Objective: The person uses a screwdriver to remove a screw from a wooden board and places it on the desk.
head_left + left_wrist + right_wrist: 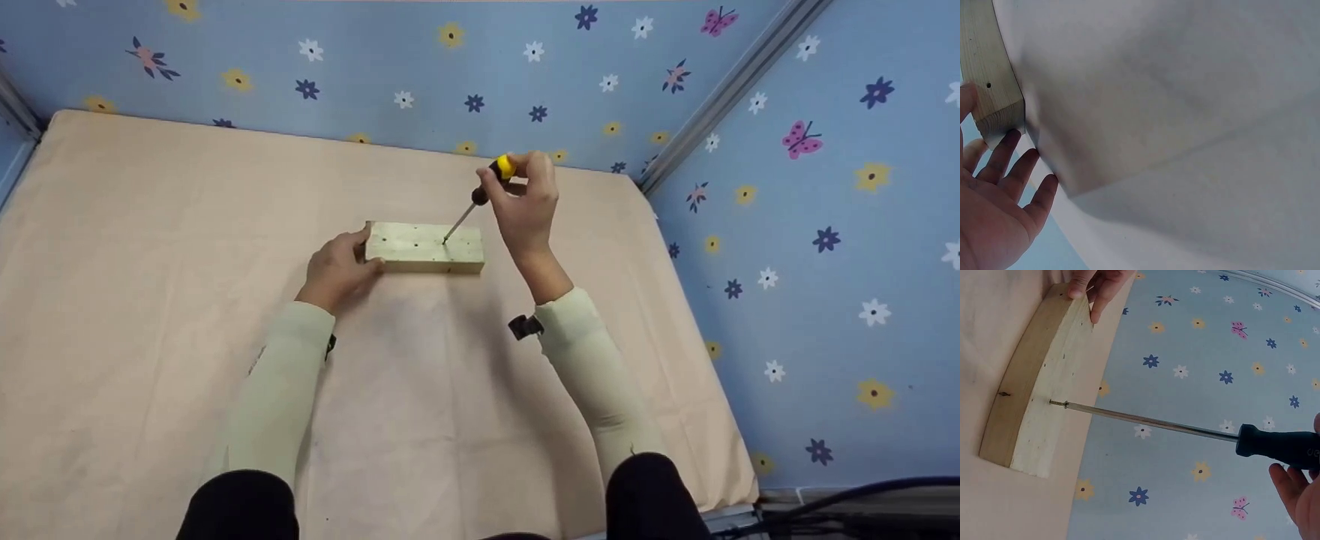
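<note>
A pale wooden block (405,255) with several small dark holes in its top lies on the cloth. My left hand (336,266) grips its left end, thumb on the near side and fingers round the far side. In the left wrist view, some fingertips (1048,183) rest on the cloth beside the block's end. My right hand (529,206) holds a screwdriver (1157,423) by its black and yellow handle, tilted up to the right. The screwdriver's tip meets the head of a screw (1057,403), which stands partly out of the block's top face.
A light pinkish cloth (187,195) with creases covers the table. Blue walls (510,60) with a flower pattern stand at the back and right. A dark cable (862,491) runs at the lower right.
</note>
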Motion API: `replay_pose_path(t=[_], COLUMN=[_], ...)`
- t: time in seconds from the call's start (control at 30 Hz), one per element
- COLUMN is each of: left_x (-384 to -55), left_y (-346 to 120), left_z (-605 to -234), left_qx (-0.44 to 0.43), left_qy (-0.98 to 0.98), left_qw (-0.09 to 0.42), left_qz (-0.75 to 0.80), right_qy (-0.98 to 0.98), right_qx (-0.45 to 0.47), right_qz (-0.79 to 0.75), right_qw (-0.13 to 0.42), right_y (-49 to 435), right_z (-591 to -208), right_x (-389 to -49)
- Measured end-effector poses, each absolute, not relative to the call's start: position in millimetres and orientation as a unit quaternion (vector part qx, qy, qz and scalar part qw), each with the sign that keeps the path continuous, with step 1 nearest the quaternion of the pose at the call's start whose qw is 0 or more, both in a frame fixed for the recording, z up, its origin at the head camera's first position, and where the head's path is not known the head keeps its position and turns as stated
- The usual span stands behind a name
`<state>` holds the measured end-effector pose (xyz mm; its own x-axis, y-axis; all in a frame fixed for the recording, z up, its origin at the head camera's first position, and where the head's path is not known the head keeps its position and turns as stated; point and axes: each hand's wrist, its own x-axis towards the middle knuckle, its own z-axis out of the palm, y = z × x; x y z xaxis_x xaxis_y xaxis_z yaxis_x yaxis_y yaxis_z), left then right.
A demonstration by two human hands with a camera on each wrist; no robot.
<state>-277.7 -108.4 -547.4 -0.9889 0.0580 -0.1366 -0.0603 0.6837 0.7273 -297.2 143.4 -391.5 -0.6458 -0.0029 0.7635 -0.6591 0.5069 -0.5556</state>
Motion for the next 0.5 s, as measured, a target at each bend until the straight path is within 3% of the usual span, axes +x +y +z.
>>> replay_pose_path(t=[0.33,0.5], left_x=[-276.2,-275.9], left_y=[-110.9,-110.1], left_z=[-548.0,-548.1], left_qx=[0.005,0.008], left_qy=[0.911,0.912], left_qw=[0.071,0.074], left_qz=[0.405,0.404], right_qy=[-0.807,-0.799], right_qx=[0.179,0.175], right_qz=[0.506,0.530], right_qw=[0.246,0.225], right_y=[140.9,142.0], right_z=[-373.2,-375.6], right_x=[-300.8,-305.7])
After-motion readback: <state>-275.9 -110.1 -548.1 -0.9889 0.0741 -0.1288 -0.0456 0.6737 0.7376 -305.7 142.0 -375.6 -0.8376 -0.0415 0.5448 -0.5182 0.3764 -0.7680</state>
